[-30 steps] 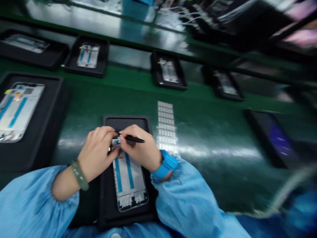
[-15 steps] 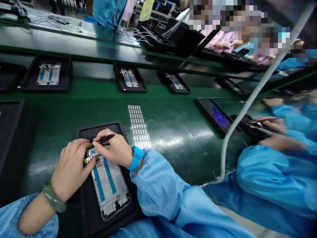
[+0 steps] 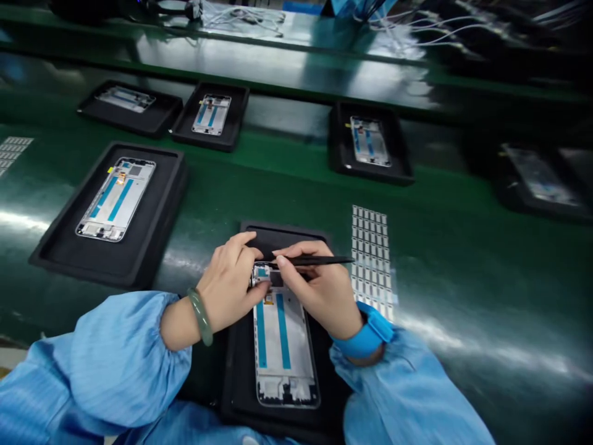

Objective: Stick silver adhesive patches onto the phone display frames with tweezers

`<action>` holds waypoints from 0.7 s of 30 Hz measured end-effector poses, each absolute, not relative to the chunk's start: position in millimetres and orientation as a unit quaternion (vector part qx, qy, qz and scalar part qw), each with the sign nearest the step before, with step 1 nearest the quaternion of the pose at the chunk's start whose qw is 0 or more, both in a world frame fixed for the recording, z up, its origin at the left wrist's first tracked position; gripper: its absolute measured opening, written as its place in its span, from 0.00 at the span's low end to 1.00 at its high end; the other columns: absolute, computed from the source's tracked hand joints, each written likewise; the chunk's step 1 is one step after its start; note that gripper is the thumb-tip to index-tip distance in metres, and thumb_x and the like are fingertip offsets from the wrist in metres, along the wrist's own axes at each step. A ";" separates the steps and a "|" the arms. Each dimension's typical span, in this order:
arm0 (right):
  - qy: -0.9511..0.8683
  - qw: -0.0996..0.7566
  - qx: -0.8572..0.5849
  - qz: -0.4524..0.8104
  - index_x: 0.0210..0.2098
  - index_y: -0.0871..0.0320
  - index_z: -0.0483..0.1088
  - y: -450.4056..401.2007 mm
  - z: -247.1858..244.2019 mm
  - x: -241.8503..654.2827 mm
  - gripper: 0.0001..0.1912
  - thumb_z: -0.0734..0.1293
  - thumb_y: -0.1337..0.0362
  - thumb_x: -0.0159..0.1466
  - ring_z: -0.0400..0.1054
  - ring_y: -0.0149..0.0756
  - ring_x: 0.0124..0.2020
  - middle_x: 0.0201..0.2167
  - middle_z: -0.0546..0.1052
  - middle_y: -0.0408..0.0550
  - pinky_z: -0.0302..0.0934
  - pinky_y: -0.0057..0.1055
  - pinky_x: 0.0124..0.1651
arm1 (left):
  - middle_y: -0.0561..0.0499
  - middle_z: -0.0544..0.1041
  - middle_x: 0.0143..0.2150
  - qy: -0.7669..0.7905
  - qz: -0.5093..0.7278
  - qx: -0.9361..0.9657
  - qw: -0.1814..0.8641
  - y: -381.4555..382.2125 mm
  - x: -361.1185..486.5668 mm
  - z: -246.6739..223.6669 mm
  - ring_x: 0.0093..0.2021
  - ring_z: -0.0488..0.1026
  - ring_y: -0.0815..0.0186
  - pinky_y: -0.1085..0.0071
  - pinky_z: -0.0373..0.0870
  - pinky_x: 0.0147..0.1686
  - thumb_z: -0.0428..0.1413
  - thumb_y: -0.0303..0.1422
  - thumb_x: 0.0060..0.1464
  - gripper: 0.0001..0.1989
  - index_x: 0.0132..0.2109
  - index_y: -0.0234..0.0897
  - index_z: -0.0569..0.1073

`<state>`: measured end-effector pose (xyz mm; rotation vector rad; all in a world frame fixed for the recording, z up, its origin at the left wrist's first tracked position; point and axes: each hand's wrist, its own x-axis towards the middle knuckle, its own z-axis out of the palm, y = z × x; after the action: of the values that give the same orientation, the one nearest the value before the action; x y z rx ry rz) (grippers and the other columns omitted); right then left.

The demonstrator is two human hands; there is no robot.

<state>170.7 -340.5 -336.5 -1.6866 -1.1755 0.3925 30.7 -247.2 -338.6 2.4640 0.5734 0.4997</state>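
A silver phone frame (image 3: 271,334) with two blue strips lies in a black tray (image 3: 241,383) in front of me. My left hand (image 3: 231,281) grips its upper left edge, thumb on the inner face and fingers curled at the rim. My right hand (image 3: 319,281) is closed around a slim black pen-like tool (image 3: 324,260). The tool's thin end points right; its other end is hidden by my fingers at the frame's top. Both hands are close together there. Right of the tray lies a sheet of small whitish labels (image 3: 370,253).
At left stands another black tray (image 3: 152,247) holding a phone frame (image 3: 115,198). Several more trays with frames line the back, among them one tray (image 3: 340,154) at right. A second label sheet (image 3: 13,151) lies far left. White cables (image 3: 245,15) run along the rear ledge.
My view has swung left, so the scene has shifted right and the co-worker's sleeves are out of sight. Both hands stay at the frame's top; the black tool now lies more level.
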 end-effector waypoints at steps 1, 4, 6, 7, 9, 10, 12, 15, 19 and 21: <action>-0.488 0.498 -0.699 0.160 0.36 0.55 0.64 -340.9 -336.4 170.7 0.05 0.66 0.66 0.60 0.74 0.36 0.35 0.34 0.74 0.46 0.71 0.30 0.33 | 0.38 0.62 0.56 0.213 0.183 0.919 0.278 -247.2 30.6 -338.1 0.59 0.60 0.54 0.54 0.64 0.52 0.56 0.27 0.49 0.15 0.45 0.35 0.63; -0.495 0.492 -0.700 0.150 0.36 0.55 0.64 -341.5 -335.7 170.9 0.05 0.66 0.66 0.60 0.74 0.35 0.35 0.34 0.73 0.46 0.71 0.29 0.33 | 0.38 0.64 0.55 0.212 0.170 0.922 0.277 -246.8 30.5 -336.4 0.58 0.61 0.54 0.54 0.64 0.52 0.57 0.27 0.49 0.15 0.45 0.34 0.64; -0.500 0.488 -0.700 0.145 0.36 0.56 0.64 -341.5 -335.1 171.0 0.05 0.66 0.66 0.61 0.74 0.34 0.35 0.34 0.73 0.46 0.71 0.28 0.33 | 0.39 0.65 0.54 0.212 0.165 0.923 0.274 -246.5 30.8 -335.7 0.58 0.62 0.54 0.55 0.64 0.52 0.57 0.27 0.49 0.15 0.45 0.34 0.64; -0.501 0.487 -0.701 0.142 0.36 0.56 0.64 -341.5 -334.9 171.0 0.05 0.65 0.66 0.61 0.74 0.34 0.35 0.34 0.73 0.46 0.71 0.28 0.33 | 0.39 0.65 0.54 0.212 0.164 0.924 0.272 -246.5 30.9 -335.5 0.58 0.62 0.54 0.55 0.64 0.52 0.57 0.27 0.49 0.15 0.45 0.34 0.64; -0.502 0.484 -0.703 0.138 0.35 0.56 0.64 -341.4 -334.6 170.8 0.05 0.65 0.66 0.61 0.74 0.34 0.35 0.34 0.72 0.46 0.71 0.28 0.32 | 0.39 0.65 0.54 0.212 0.166 0.925 0.268 -246.5 31.2 -335.5 0.58 0.62 0.54 0.55 0.64 0.52 0.58 0.27 0.49 0.15 0.45 0.33 0.64; -0.502 0.483 -0.704 0.136 0.35 0.56 0.64 -341.3 -334.3 170.6 0.04 0.65 0.66 0.61 0.74 0.34 0.35 0.34 0.72 0.46 0.71 0.28 0.32 | 0.39 0.66 0.54 0.212 0.167 0.925 0.267 -246.7 31.3 -335.5 0.58 0.62 0.54 0.55 0.64 0.52 0.58 0.27 0.49 0.15 0.45 0.33 0.64; -0.502 0.482 -0.705 0.135 0.35 0.56 0.64 -341.1 -333.9 170.2 0.04 0.65 0.66 0.61 0.74 0.34 0.35 0.34 0.72 0.46 0.71 0.28 0.32 | 0.39 0.66 0.53 0.211 0.168 0.926 0.264 -246.9 31.4 -335.5 0.57 0.62 0.54 0.55 0.64 0.52 0.57 0.27 0.49 0.15 0.45 0.33 0.64; -0.502 0.483 -0.704 0.138 0.35 0.56 0.64 -340.8 -333.5 170.2 0.04 0.65 0.66 0.61 0.74 0.34 0.35 0.34 0.72 0.46 0.71 0.28 0.33 | 0.39 0.66 0.53 0.211 0.167 0.927 0.262 -246.9 31.1 -335.6 0.57 0.63 0.54 0.55 0.64 0.51 0.57 0.27 0.50 0.15 0.45 0.34 0.64; -0.508 0.475 -0.708 0.125 0.36 0.56 0.64 -340.7 -333.9 170.5 0.04 0.65 0.66 0.61 0.73 0.34 0.34 0.34 0.73 0.46 0.71 0.29 0.34 | 0.39 0.66 0.54 0.211 0.167 0.927 0.262 -246.7 30.6 -336.1 0.56 0.64 0.54 0.55 0.65 0.50 0.57 0.28 0.50 0.15 0.45 0.34 0.64; -0.525 0.464 -0.706 0.106 0.36 0.56 0.65 -340.7 -334.0 170.0 0.04 0.65 0.67 0.61 0.73 0.33 0.34 0.33 0.73 0.46 0.70 0.29 0.34 | 0.39 0.66 0.54 0.211 0.167 0.927 0.263 -247.0 30.7 -336.3 0.56 0.64 0.54 0.55 0.65 0.50 0.57 0.28 0.50 0.15 0.45 0.34 0.64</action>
<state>170.0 -340.7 -334.0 -1.7345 -1.2908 0.2603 30.7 -247.0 -336.3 2.5068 0.5707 0.4513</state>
